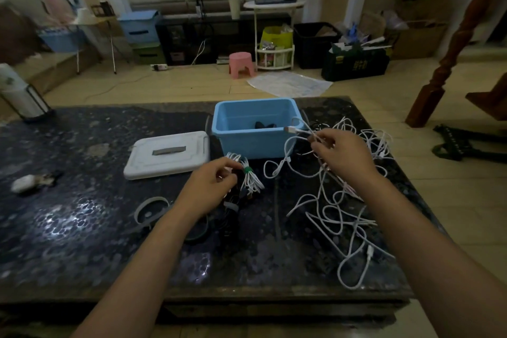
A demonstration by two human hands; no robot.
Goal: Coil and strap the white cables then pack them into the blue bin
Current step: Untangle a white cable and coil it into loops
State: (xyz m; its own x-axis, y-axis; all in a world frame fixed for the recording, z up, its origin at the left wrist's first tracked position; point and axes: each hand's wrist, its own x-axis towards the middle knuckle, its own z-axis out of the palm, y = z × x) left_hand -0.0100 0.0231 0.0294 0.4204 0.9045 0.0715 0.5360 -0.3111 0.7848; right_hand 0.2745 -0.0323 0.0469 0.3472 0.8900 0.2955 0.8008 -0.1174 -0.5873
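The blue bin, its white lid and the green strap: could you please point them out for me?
blue bin (248, 143): head view, front wall.
white lid (142, 158): head view, flat top left of handle.
green strap (248, 170): head view, band around coiled cable.

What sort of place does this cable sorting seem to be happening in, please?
Probably a lived-in home room rather than a workshop: a pink plastic stool stands on the tiled floor, storage boxes and bags crowd the far wall, and a carved wooden stair post rises at the right.
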